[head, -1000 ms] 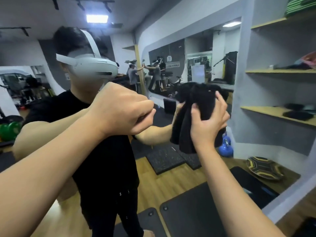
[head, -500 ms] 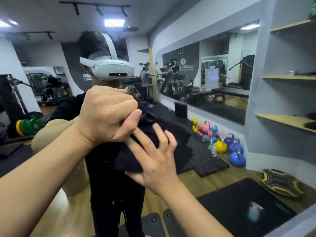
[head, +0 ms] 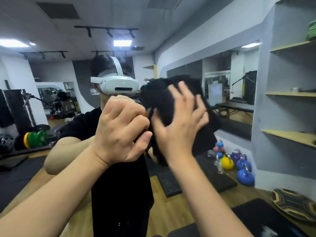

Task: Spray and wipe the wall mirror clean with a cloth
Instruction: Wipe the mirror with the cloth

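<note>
Wiping's underway, I'd say: right hand (head: 177,127) presses a black fabric cloth (head: 164,100) flat, fingers spread, against the big wall mirror (head: 51,40). Left hand (head: 119,129) is a curled fist; can't tell what's inside. Most glass looks left to do.

- left hand (head: 119,132) is up at about face height, fingers curled into a fist, thumb sticking out toward the right
- right hand (head: 177,124) just beside it, fingers spread and pressed flat
- both forearms bare, reaching up from the bottom edge
</note>
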Demonstrator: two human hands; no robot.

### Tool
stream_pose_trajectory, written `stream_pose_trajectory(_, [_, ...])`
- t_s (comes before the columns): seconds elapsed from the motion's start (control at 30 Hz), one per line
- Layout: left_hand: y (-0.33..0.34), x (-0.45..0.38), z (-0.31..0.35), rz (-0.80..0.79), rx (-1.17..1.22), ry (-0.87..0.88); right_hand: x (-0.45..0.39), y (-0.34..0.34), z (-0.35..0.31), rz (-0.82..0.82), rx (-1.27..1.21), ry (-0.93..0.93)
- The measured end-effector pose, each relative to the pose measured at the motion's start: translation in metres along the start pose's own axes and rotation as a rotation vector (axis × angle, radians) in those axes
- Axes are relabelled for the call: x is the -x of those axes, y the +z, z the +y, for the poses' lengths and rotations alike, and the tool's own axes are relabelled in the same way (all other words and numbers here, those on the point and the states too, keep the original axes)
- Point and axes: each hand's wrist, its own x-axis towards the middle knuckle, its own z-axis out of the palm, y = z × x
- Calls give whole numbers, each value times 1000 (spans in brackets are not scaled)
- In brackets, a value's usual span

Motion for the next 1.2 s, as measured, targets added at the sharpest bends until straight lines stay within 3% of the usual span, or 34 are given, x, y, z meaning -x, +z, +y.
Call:
stream_pose_trajectory(0.1, [0,2,0,55,-40,-27,42,6,-6,-144,45,-344])
stream_pose_trajectory(0.23, [0,4,-1,45,-54,15,20,1,22,-189,91,-605])
stream_pose_trajectory(0.3, [2,3,-1,33,-64,-10,-18,-6,34,-147,111,-556])
stream_pose_trajectory(0.47, [4,-1,-1,1,-132,8,-102,-9,22,85,-32,-23])
stream_pose_trajectory(0.53, [5,-2,0,-17,-153,14,-109,-3,0,131,-23,94])
stream_pose_trajectory(0.6, [5,-3,0,-23,-149,2,-96,6,-25,108,13,-2])
stream_pose_trajectory(0.73, [-4,-8,0,34,-83,-121,-66,17,-45,-12,93,-470])
stream_pose_trajectory(0.83, [-14,-27,1,48,-142,-86,-94,5,-27,-78,78,-612])
stream_pose_trajectory(0.9, [-19,-48,-1,56,-179,-47,-129,-3,-18,-55,52,-524])
stream_pose_trajectory(1.07, [-29,-77,-24,83,-234,-54,-195,-8,-24,100,5,-73])
stream_pose_trajectory(1.13, [-32,-84,-30,108,-244,-66,-188,-2,-42,105,17,-49])
stream_pose_trajectory(1.2, [-33,-95,-32,159,-250,-67,-161,4,-62,55,51,-205])
